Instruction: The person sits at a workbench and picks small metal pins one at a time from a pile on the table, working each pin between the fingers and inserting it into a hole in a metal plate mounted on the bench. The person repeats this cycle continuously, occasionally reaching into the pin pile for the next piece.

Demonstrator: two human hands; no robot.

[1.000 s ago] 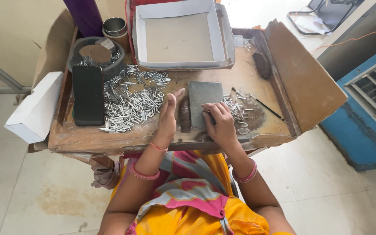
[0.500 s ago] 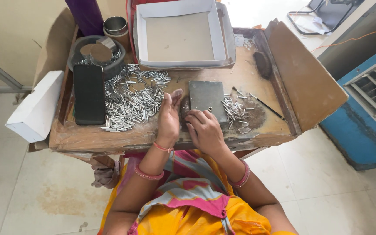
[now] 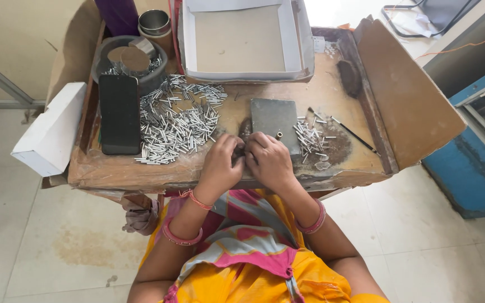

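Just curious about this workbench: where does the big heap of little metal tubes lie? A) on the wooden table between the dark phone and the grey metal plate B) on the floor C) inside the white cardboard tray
A: the heap of metal tubes lies on the wooden table, right of the dark phone and left of the grey metal plate.

Bright daylight, soft shadows — sharp, top-right glare

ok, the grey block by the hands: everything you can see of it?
The grey block is a flat, dull, square-cornered slab, metal by its look, lying flat on the wooden tray just beyond the hands. One small brass-coloured tube stands near its front edge. The right hand covers its near edge; the left hand sits just left of it. Loose metal pins lie against its right side.
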